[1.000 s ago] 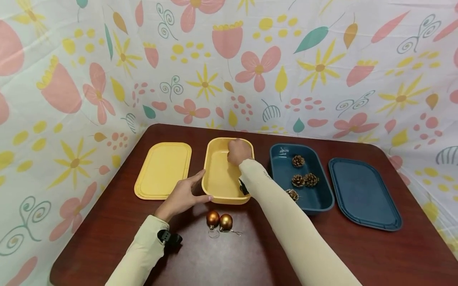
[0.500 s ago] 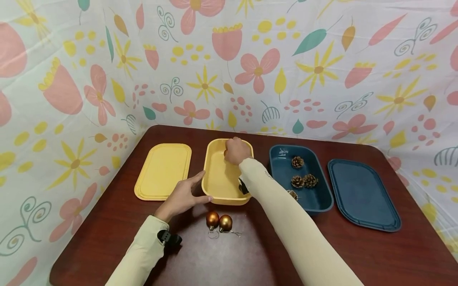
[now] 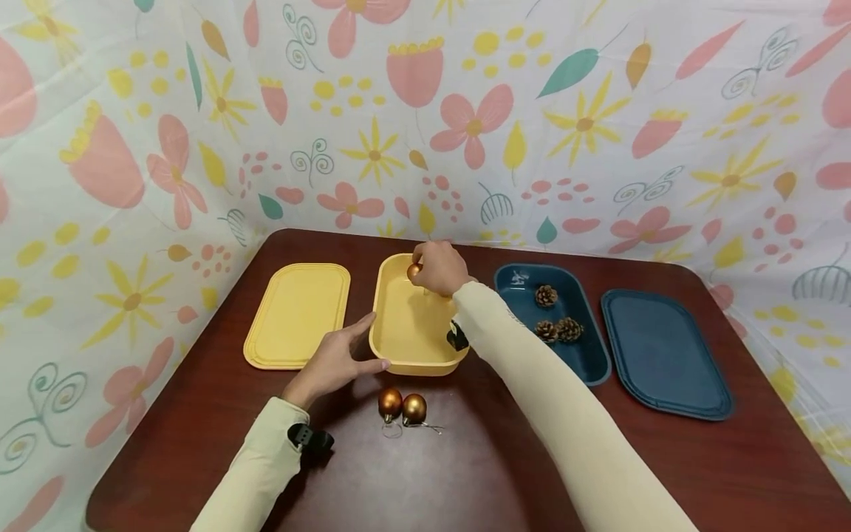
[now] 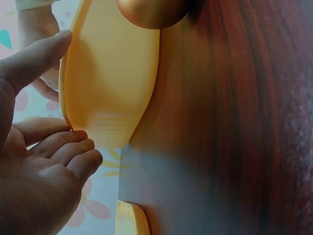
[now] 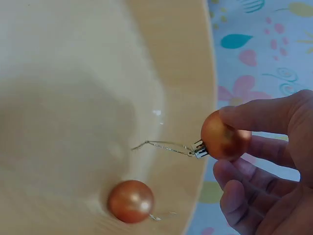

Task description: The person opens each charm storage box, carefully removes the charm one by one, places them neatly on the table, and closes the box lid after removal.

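Table [image 3: 399,480]: two baubles [image 3: 390,403]; box [image 3: 419,368]: one; right fingers [image 5: 269,150]: one.

Middle box [image 3: 402,318] on the table [image 3: 372,473]. Inside it, one bauble [image 5: 131,201]; at its far end, a second bauble [image 3: 414,271] in the right hand [image 3: 441,267]. At its near left corner, the left hand [image 3: 335,362]. Before it, two baubles [image 3: 415,408]. To its left, a lid [image 3: 299,314]; to its right, another box [image 3: 588,358] with pine cones [image 3: 546,295] inside, then another lid [image 3: 665,353].
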Tool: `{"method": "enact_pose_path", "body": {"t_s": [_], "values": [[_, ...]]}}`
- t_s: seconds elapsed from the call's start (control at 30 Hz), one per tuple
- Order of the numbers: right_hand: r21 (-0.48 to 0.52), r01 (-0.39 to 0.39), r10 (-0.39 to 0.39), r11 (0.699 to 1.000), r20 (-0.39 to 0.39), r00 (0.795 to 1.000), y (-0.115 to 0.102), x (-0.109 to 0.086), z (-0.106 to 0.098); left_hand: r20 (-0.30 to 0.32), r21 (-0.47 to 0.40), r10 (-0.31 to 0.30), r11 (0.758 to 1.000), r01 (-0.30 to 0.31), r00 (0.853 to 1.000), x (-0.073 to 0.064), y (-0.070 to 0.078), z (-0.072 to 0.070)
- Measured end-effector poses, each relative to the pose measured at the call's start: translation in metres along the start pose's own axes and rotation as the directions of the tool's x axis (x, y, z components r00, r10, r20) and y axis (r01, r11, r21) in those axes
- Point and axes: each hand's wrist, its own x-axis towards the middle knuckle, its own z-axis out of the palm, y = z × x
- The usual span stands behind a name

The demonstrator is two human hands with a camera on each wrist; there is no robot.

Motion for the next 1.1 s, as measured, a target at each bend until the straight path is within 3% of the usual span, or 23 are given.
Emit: {"method": "enact_pose_path", "body": {"t_s": [0.4, 0.8, 1.1], "values": [[0.032, 0.099, -0.101, 0.995, 0.063, 0.993, -0.002, -0.021, -0.030, 0.006, 0.041, 0.003, 0.999, -0.004, 1.000, 0.000, 0.005, -0.002], [0.222, 0.058, -0.081, 0.973, 0.096, 0.992, -0.002, -0.046, -0.039, 0.003, 0.048, 0.005, 0.999, -0.005, 1.000, -0.002, 0.004, -0.002], [0.351, 0.079, -0.141, 0.933, 0.155, 0.978, -0.002, -0.068, -0.047, 0.010, 0.038, -0.010, 0.999, 0.009, 1.000, -0.001, 0.003, -0.002]]}}
